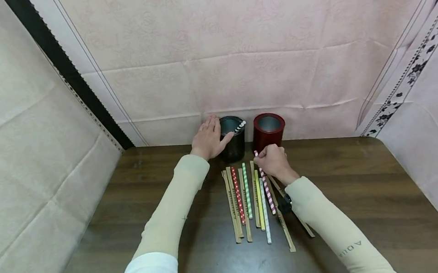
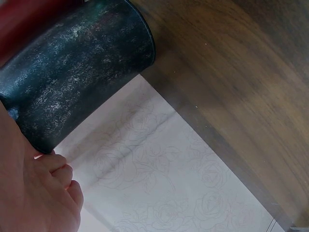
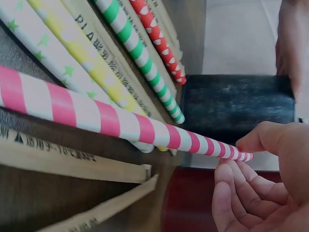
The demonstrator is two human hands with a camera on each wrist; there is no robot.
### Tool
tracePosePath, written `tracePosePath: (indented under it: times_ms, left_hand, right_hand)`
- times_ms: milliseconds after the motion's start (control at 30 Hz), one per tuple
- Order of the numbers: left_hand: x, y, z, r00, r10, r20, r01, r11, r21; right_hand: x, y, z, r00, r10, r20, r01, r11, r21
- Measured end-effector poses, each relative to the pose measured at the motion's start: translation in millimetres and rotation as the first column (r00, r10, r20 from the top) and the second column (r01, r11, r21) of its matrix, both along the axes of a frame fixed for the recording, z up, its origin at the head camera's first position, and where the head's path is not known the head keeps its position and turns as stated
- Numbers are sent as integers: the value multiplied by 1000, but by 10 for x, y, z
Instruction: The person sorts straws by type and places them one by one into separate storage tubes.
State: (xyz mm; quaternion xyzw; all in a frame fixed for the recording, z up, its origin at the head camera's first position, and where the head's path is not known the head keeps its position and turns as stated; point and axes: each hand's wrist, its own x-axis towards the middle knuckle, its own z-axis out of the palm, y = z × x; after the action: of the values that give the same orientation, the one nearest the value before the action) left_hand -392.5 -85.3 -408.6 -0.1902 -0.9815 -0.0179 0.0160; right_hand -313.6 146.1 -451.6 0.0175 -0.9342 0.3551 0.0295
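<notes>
My left hand (image 1: 208, 139) holds the black cup (image 1: 234, 149) near its rim, thumb across the near side and fingers along the far left side. A black-and-white straw (image 1: 240, 126) leans inside that cup. Between thumb and fingers my right hand (image 1: 275, 164) pinches the upper end of a pink-and-white striped paper straw (image 3: 145, 128). The straw slants down over the wooden table, its lower end toward me. Just behind the right hand stands a dark red cup (image 1: 265, 138), its visible inside grey.
A row of straws lies below the cups: a red one (image 1: 238, 196), a green-striped one (image 1: 248, 197), a yellow one (image 1: 260, 205), a star-patterned white one (image 1: 265, 213) and several in brown paper sleeves (image 1: 232, 213). Pale patterned cloth (image 1: 252, 76) hangs behind the wooden table (image 1: 133, 240).
</notes>
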Motion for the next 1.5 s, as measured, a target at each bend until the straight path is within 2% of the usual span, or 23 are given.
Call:
tracePosePath:
  times_ms: [300,533,767,867,1067,1233,1500]
  left_hand:
    - [-1,-22,16,1000,2,-3,-2,1000,7]
    - [19,-15,3,1000,-6,-3,6,1000,4]
    - [21,-10,-2,1000,-4,-4,4,1000,12]
    - [11,-15,-9,1000,-4,-6,4,1000,12]
    - [1,-26,-22,1000,-2,-11,2,1000,10]
    - [9,-15,-3,1000,-11,-5,12,1000,23]
    - [10,-2,17,1000,-7,3,7,1000,22]
  right_hand:
    - [130,24,305,992,71,-101,-71,997,-3]
    - [283,16,451,985,102,-142,-102,995,6]
    - [460,27,649,950,171,-260,-173,985,14]
    - [497,40,736,920,202,-335,-211,977,12]
    - [512,70,936,833,236,-500,-262,965,19]
    - [511,88,1136,764,217,-608,-274,962,0]
    - [492,82,1431,670,187,-719,-272,962,-4]
